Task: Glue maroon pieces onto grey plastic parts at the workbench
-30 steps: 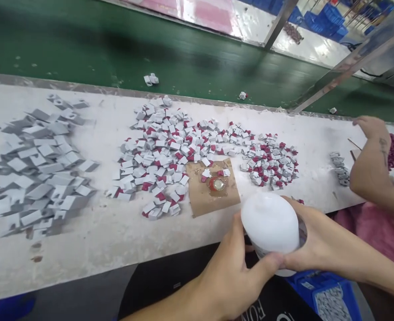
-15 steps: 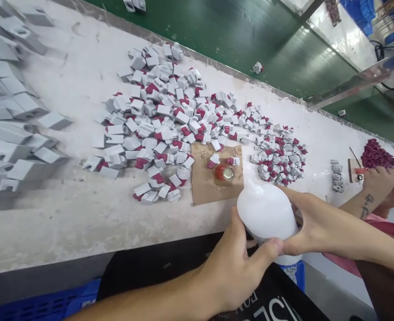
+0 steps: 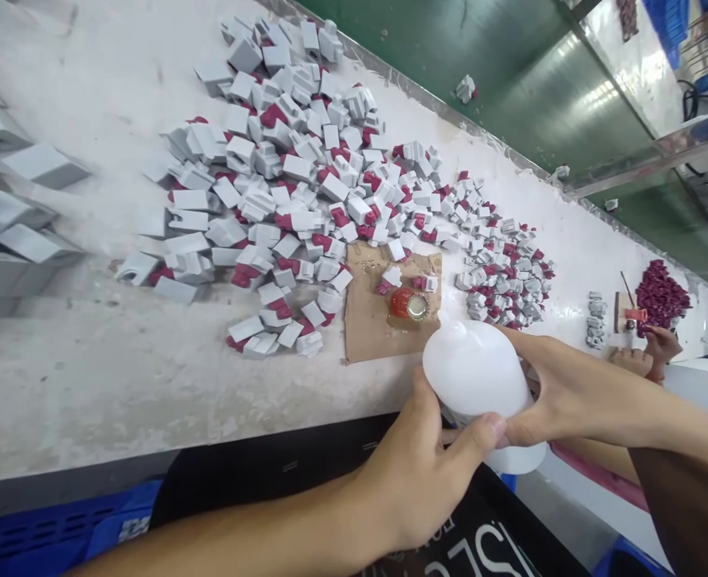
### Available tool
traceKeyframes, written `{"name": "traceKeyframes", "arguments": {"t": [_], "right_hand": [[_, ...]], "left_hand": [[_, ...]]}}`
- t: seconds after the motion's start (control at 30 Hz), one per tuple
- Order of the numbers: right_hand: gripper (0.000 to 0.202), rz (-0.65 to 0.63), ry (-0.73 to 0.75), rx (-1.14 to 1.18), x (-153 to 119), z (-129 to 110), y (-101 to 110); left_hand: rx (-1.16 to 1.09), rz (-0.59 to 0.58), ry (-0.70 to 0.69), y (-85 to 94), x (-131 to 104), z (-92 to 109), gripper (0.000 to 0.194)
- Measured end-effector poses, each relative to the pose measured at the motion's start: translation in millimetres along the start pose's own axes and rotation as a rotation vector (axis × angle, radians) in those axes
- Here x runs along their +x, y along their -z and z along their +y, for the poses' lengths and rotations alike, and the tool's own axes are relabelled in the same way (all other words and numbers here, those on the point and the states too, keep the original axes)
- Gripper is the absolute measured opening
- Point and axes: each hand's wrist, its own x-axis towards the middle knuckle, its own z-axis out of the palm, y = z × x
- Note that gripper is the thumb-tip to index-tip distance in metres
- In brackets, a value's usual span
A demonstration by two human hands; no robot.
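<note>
A white plastic bottle [image 3: 477, 369] is tilted over the table's front edge, its narrow nozzle pointing at the cardboard. My left hand [image 3: 420, 465] wraps its near side, thumb across the body. From the right, my right hand [image 3: 546, 393] grips the same bottle, some fingers hidden behind it. Just beyond the nozzle, a small red container with a metal rim [image 3: 409, 305] stands on the brown cardboard piece [image 3: 372, 340]. Small grey-and-red parts [image 3: 392, 276] lie beside the container, and the cardboard has wet-looking spots.
A wide heap of grey plastic pieces with dark red inserts [image 3: 294, 168] covers the table behind the cardboard. Larger grey blocks [image 3: 18, 216] lie at left. At right, a co-worker's hands [image 3: 642, 353] are near a dark red pile [image 3: 660, 296]. A green strip [image 3: 510, 64] runs behind.
My view has shifted slightly, so the heap sits higher and further left. Both hands stay on the bottle. The co-worker's hands have moved down toward the front of the dark red pile.
</note>
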Motion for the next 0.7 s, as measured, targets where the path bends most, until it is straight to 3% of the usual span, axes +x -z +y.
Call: {"name": "traceKeyframes", "arguments": {"t": [0.7], "right_hand": [[0.066,-0.05,-0.041,0.037,5.2,-13.9,5.5]], "left_hand": [[0.027,0.021,-0.032,2.4,1.7,1.2,0.088]]}}
